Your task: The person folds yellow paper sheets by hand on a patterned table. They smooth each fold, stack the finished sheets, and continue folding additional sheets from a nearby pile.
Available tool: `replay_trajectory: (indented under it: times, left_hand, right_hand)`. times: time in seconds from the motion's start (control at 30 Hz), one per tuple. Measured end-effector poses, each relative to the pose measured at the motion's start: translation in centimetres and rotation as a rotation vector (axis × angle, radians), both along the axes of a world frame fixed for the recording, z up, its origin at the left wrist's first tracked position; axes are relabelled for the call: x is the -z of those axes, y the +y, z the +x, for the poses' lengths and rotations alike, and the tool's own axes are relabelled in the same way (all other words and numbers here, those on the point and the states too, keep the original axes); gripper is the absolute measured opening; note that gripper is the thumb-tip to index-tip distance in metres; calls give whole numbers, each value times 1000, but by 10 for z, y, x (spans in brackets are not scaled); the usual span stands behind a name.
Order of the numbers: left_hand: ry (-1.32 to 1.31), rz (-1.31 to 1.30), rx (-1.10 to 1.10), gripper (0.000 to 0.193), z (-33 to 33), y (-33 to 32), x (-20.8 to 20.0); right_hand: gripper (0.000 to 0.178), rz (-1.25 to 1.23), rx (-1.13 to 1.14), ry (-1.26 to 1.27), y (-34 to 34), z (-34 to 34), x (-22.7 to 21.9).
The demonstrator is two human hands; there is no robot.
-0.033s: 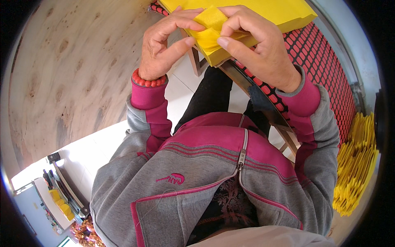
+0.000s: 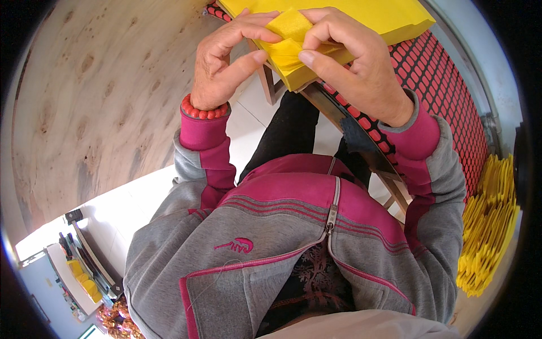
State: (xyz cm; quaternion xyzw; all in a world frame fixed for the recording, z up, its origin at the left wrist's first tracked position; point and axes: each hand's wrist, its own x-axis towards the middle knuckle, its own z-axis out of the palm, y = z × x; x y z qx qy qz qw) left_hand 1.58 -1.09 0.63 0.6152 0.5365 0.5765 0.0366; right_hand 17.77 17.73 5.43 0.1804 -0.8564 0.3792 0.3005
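One yellow piece (image 2: 378, 22) (sheet or bag, can't tell) is laid across the far end of the red/blk patterned surface (image 2: 426, 73), w/ its nr. L corner set at the surface's L edge & its R corner brought to the R edge; the far side is cut off by the view. At that nr. L corner a small yellow flap (image 2: 289, 24) is raised above a creased fold, both being handled. The L hand (image 2: 223, 62) is curved round the L side, w/ its index fingertip rested on the yellow; the thumb is held apart from the index & the other fingertips are partly hidden, so whether anything is gripped can't be told. By the R hand (image 2: 355, 56) the fold is pinched btwn thumb & index. A red bead bracelet (image 2: 204, 113) is worn on the L wrist. Dark cloth (image 2: 354, 135) is hung at the surface's L edge. Beside the surface's nr. R corner, a stack of yellow pieces (image 2: 488, 226) is piled. Well off the L edge, a wooden board (image 2: 96, 113) is seen, w/ pale floor tiles (image 2: 245, 116) btwn.
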Motion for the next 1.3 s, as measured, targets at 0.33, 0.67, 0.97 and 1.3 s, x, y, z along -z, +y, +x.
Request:
replay_trajectory:
  times: [0.33, 0.67, 0.97, 1.3]
  left_hand:
    - [-126, -6, -48, 28, 6, 1, -3]
    - [-99, -24, -33, 27, 4, 0, -1]
    - [-146, 12, -26, 25, 5, 3, -1]
    - [-134, 21, -38, 18, 4, 3, 1]
  right_hand:
    - [7, 143, 15, -23, 6, 1, 1]
    - [7, 114, -1, -52, 6, 2, -1]
    - [7, 150, 27, -28, 5, 1, -2]
    - [7, 98, 43, -66, 4, 1, 0]
